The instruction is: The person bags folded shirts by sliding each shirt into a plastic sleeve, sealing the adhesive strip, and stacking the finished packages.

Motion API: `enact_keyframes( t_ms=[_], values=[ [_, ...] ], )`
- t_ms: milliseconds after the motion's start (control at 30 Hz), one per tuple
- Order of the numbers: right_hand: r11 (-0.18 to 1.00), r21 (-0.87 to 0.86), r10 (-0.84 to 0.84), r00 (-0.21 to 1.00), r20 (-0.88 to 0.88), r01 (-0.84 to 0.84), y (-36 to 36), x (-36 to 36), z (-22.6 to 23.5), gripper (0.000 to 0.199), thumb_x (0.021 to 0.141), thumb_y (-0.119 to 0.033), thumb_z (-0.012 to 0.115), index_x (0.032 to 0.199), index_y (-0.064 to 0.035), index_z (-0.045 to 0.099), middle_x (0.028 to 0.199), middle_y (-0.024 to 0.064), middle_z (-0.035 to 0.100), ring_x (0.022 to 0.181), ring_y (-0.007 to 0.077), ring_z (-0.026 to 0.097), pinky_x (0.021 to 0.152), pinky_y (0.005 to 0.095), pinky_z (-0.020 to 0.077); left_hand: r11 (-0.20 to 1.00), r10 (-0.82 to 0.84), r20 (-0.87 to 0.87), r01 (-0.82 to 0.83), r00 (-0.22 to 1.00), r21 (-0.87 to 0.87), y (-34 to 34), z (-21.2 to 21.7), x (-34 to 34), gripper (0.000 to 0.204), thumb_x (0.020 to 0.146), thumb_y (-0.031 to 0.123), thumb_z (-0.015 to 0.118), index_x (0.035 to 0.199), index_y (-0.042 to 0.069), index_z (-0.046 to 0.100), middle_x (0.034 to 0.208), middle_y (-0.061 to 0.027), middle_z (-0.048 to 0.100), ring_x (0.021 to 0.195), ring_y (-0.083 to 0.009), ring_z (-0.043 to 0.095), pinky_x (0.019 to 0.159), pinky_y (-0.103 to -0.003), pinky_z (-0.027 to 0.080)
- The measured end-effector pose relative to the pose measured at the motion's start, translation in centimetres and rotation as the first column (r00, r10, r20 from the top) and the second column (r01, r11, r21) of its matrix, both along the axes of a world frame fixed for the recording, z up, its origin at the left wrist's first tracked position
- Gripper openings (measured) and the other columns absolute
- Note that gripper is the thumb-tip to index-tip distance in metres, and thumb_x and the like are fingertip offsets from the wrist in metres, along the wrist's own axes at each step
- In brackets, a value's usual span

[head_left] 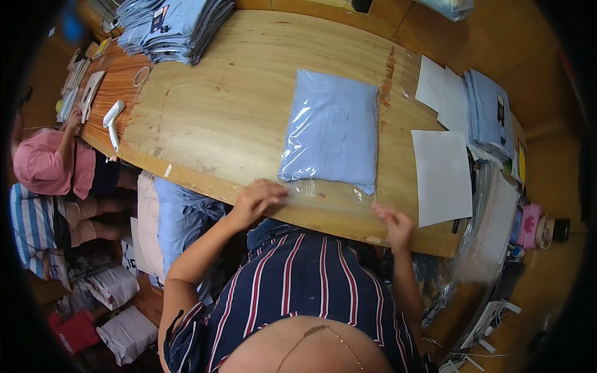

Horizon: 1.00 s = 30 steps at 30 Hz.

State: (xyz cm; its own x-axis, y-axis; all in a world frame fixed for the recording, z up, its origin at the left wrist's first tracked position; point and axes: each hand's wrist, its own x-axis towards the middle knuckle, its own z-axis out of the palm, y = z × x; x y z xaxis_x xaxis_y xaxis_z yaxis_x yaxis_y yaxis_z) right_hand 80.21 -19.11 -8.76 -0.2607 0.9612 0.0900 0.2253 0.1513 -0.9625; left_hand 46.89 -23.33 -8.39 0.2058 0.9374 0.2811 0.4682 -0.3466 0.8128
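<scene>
A folded light blue shirt [336, 127] lies flat on the wooden table inside a transparent plastic bag [303, 185]. Shiny creases run down the bag's left side, and its loose flap reaches toward the table's near edge. At the flap's left corner my left hand [258, 202] is closed, fingertips pinching the film. My right hand [394, 225] pinches the opposite corner, so the thin strip stretches between both hands. The film is hard to see at the fingertips.
Stacked blue shirts [180, 28] stand at the far left, with more folded shirts [488, 115] at the right. White paper sheets [442, 177] lie right of the bag. A white handheld steamer-like tool [113, 123] and a tape roll [141, 76] lie left. A person in pink [53, 158] works there.
</scene>
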Motion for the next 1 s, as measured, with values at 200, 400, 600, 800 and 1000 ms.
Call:
enact_keyframes(
  t_ms=[200, 400, 600, 800, 1000],
  values=[
    [0.952, -0.1, -0.3, 0.945, -0.128, 0.289, 7.0, -4.5, 0.4, 0.021, 0.087, -0.011, 0.042, 0.08, 0.0053, 0.054, 0.071, 0.0083, 0.059, 0.065, 0.014, 0.057, 0.061, 0.0245, 0.0458, 0.908, 0.412, 0.124, -0.394, 0.903, -0.143, 7.0, -0.6, 2.3, 0.022, 0.088, 0.016, 0.042, 0.08, 0.0, 0.055, 0.067, -0.0117, 0.058, 0.059, -0.0203, 0.054, 0.056, -0.027, 0.042],
    [0.894, 0.0, -0.44, 0.88, 0.18, 0.448, 10.9, -7.2, -1.7, 0.026, 0.089, -0.021, 0.038, 0.078, -0.0006, 0.05, 0.058, 0.007, 0.053, 0.048, 0.015, 0.054, 0.044, 0.026, 0.0435, 0.761, 0.625, -0.111, -0.635, 0.772, -0.13, 10.9, -1.9, 3.6, 0.027, 0.087, 0.021, 0.043, 0.07, 0.001, 0.045, 0.057, -0.0178, 0.051, 0.053, -0.0326, 0.052, 0.049, -0.038, 0.039],
    [0.859, 0.422, -0.513, 0.488, 0.706, 0.291, 12.8, -8.4, -3.8, 0.021, 0.086, -0.025, 0.041, 0.081, -0.0086, 0.053, 0.06, 0.0117, 0.057, 0.054, 0.0278, 0.057, 0.048, 0.0383, 0.0445, 0.74, 0.637, -0.372, -0.671, 0.675, 0.049, 12.2, -3.8, 2.7, 0.029, 0.086, 0.026, 0.042, 0.07, 0.003, 0.047, 0.063, -0.0179, 0.053, 0.057, -0.0333, 0.054, 0.049, -0.042, 0.041],
    [0.927, 0.343, -0.363, 0.137, 0.922, 0.15, 13.1, -9.0, -2.1, 0.022, 0.079, -0.032, 0.049, 0.091, -0.0156, 0.056, 0.095, 0.0096, 0.056, 0.09, 0.0275, 0.053, 0.069, 0.0414, 0.0433, 0.674, 0.674, -0.538, -0.719, 0.505, 0.169, 12.5, -5.2, 2.5, 0.022, 0.079, 0.025, 0.049, 0.086, 0.004, 0.054, 0.081, -0.0179, 0.05, 0.077, -0.0314, 0.05, 0.06, -0.042, 0.041],
    [0.891, 0.448, -0.403, 0.596, 0.695, 0.08, 14.7, -2.9, -6.1, 0.034, 0.08, -0.016, 0.052, 0.11, -0.0003, 0.046, 0.109, 0.0192, 0.047, 0.098, 0.0336, 0.045, 0.087, 0.0424, 0.0342, 0.636, 0.71, -0.379, -0.772, 0.593, -0.016, 13.1, -5.2, 2.2, 0.024, 0.076, 0.011, 0.041, 0.099, 0.004, 0.044, 0.086, -0.0186, 0.048, 0.084, -0.033, 0.049, 0.07, -0.04, 0.043]
  ],
)
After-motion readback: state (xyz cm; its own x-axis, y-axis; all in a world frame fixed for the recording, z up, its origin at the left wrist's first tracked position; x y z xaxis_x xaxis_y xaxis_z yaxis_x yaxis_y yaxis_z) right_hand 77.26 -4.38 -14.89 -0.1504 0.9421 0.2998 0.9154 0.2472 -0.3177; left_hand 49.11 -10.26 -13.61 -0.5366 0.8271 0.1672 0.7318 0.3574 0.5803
